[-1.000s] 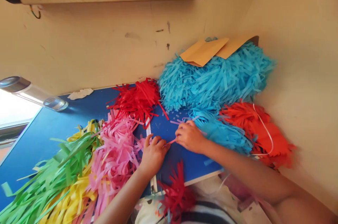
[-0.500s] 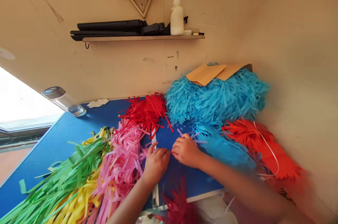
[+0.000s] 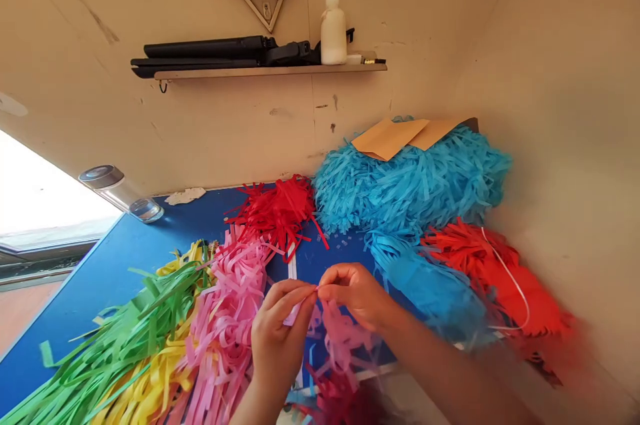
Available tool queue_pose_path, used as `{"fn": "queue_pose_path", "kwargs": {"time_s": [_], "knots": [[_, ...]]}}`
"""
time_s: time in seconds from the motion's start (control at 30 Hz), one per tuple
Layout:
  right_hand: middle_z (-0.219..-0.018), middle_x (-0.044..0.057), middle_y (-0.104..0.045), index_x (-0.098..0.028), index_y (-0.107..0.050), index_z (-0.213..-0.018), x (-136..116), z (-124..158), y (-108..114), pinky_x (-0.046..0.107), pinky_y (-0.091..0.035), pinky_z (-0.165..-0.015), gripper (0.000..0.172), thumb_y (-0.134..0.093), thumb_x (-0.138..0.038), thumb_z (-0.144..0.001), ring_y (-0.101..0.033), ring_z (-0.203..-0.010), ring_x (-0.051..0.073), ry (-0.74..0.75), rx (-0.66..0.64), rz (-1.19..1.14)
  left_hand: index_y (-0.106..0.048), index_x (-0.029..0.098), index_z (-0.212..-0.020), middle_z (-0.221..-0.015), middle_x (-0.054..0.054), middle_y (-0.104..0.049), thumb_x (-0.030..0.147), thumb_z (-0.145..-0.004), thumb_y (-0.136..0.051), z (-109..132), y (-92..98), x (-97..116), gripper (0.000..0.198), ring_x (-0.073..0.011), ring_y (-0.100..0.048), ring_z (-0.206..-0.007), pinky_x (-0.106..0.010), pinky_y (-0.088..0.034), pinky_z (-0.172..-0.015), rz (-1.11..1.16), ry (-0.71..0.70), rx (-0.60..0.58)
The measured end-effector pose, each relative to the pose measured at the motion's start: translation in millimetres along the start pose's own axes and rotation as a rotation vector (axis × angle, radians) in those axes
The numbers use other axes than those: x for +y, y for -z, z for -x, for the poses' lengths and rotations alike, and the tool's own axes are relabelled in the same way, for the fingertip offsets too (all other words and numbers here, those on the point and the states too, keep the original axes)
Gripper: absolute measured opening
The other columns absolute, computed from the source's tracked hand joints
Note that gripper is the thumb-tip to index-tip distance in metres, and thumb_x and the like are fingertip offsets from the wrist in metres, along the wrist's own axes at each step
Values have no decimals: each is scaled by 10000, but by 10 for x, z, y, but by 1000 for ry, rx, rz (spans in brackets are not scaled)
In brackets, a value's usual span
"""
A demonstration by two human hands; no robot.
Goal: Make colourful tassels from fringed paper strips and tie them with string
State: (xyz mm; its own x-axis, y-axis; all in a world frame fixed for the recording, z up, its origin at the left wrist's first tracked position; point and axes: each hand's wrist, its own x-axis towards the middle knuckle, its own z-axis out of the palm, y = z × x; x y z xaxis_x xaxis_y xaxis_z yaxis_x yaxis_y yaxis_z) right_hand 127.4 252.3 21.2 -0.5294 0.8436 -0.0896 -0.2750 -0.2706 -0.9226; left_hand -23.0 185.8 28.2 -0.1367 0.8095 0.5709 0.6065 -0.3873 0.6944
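Left hand (image 3: 279, 328) and right hand (image 3: 361, 295) pinch the pink tassel (image 3: 345, 338), hanging toward six o'clock; likely light, soft and easily torn, best held at its pinched top.

pink fringe (image 3: 343, 339), pinched at top, hanging loose

1. I see matt, papery pink strips (image 3: 344, 339) at lower centre.
2. Left of frame, I see a glossy, clear bottle (image 3: 121, 194).
3. Upper centre, the squeeze bottle (image 3: 333, 37) looks like smooth plastic to me.
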Motion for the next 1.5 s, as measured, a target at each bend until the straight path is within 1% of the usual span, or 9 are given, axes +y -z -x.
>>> {"fn": "queue_pose_path", "kwargs": {"time_s": [0.13,0.4,0.5,0.6,0.77,0.93,1.07,1.27,1.5], "knots": [[-639,-43,-640,-204,-733,-850,126,21,-63,200,-437,-508,272,-862,-339,-652,-557,-505,83,86,26,-138,-753,256,-920,-853,-4,-725,208,-856,-645,59,-33,38,134,-135,-689,-776,-215,-555,-696,98,85,8],[-750,-20,-651,-232,-733,-728,196,104,-201,230,-510,-610,153,-819,-359,-721,-621,-642,114,328,92,-2,-751,256,-899,-840,-5,-711,222,-840,-665,188,4,-51,111,-139,-675,-767,-225,-558,-697,176,102,-21],[-826,18,-694,-225,-746,-859,129,-35,56,255,-522,-683,188,-720,-407,-820,-651,-750,149,326,111,407,-716,240,-871,-918,-21,-723,261,-852,-652,232,162,-210,70,-169,-684,-868,-269,-569,-772,201,238,30],[-902,40,-717,-209,-708,-1073,41,-351,550,262,-515,-693,238,-533,-317,-953,-665,-779,156,105,255,1112,-639,225,-905,-897,-27,-711,334,-904,-574,215,313,-354,127,-174,-683,-836,-325,-580,-785,338,420,92],[-1055,93,-707,-188,-746,-1022,145,-821,1028,289,-475,-800,218,-622,-115,-859,-664,-954,221,-14,184,1432,-595,197,-883,-653,25,-605,428,-884,-586,107,160,-406,231,-96,-531,-515,-205,-461,-487,388,465,-94],[-975,114,-706,-142,-759,-873,218,-881,910,268,-446,-724,197,-575,-72,-871,-668,-885,217,-71,97,1568,-594,188,-829,-650,29,-604,536,-846,-581,63,-191,-474,349,-75,-442,-435,-196,-365,-411,357,580,-226],[-999,63,-697,-200,-746,-930,117,-597,652,258,-430,-712,159,-591,-170,-913,-658,-888,186,-15,22,1562,-635,182,-809,-652,15,-628,533,-820,-610,76,-288,-547,352,-96,-502,-486,-202,-388,-446,300,605,-256],[-963,13,-676,-208,-693,-950,176,9,313,250,-429,-752,72,-654,-188,-892,-637,-883,150,226,-16,1186,-699,195,-817,-674,-3,-657,438,-850,-598,78,-292,-480,265,-132,-581,-578,-228,-465,-533,123,408,-273],[-950,1,-675,-207,-662,-913,248,152,310,289,-379,-809,75,-633,-139,-902,-619,-905,153,252,88,1077,-700,211,-800,-728,-16,-699,334,-892,-561,56,-268,-364,207,-145,-640,-660,-238,-505,-613,-16,184,-306]]}}
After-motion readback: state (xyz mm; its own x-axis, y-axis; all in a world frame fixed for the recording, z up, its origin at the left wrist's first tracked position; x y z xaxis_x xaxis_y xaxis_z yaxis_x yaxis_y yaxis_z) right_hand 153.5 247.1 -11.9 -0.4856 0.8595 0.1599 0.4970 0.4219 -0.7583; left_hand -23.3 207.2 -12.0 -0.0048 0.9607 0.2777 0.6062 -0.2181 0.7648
